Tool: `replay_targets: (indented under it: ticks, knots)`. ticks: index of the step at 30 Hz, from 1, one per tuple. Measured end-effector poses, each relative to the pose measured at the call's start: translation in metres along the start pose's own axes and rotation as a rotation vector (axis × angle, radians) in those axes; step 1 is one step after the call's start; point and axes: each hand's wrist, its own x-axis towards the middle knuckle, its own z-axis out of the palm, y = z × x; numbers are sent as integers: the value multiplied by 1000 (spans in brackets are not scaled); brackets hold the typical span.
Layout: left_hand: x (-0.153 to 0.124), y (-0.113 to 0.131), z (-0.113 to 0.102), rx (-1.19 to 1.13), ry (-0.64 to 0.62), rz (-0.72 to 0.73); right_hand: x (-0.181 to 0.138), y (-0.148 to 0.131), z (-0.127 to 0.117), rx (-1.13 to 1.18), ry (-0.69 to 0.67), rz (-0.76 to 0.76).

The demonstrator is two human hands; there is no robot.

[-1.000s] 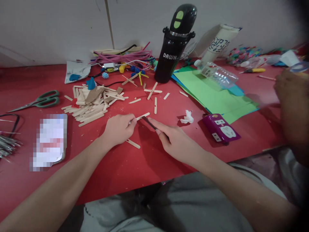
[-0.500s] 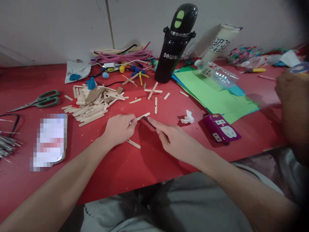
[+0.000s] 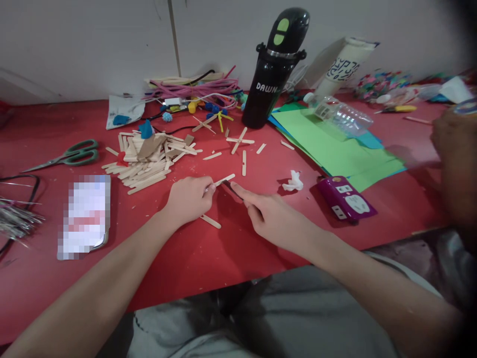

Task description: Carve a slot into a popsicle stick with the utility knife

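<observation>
Since a second ago my hands have barely shifted; only my view has swung a little left, so everything sits slightly further right in frame. At the far left edge of the red table (image 3: 44, 134) lies a bundle of thin silvery strands (image 3: 17, 223), and beyond it green-handled scissors (image 3: 65, 155) lie flat. Nearer me a blurred flat card (image 3: 85, 216) rests on the table. Next comes a heap of wooden craft sticks (image 3: 147, 158) with a blue scrap on top, and behind it a tangle of pink cords (image 3: 194, 88) against the wall.

My left hand (image 3: 190, 199) pinches one craft stick (image 3: 224, 179) by its near end, grip closed tight on it, the stick flat on the table and angled up to the right. A loose stick (image 3: 210, 222) lies just below that hand. My right hand (image 3: 274, 219) holds a dark thin blade (image 3: 233, 189) under the extended forefinger, grip closed around it, its tip meeting the pinched stick just beside my left fingertips.

Further right stand a black flask (image 3: 274, 74), a crumpled white scrap (image 3: 293, 181), a purple socket block (image 3: 348, 199), green paper sheets (image 3: 328, 144) and a clear plastic bottle (image 3: 343, 114) lying on them. At the far right edge another person's hand (image 3: 456, 149) rests over the table.
</observation>
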Motion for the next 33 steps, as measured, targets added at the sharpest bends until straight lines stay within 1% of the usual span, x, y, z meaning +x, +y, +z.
replay_targets:
  ticks: [7, 20, 26, 31, 33]
  knots:
    - [-1, 1, 0, 0, 1, -2, -3, 2, 1, -7, 9, -15]
    - [-1, 2, 0, -13, -4, -7, -2, 1, 0, -23, 1, 10]
    - [1, 0, 1, -46, 25, 3, -2, 2, 1, -75, 3, -29]
    - [1, -3, 2, -92, 37, 7, -6, 4, 5, 18, 16, -34]
    - [0, -5, 2, -121, 54, 18, -8, 6, 8, 89, 61, -11]
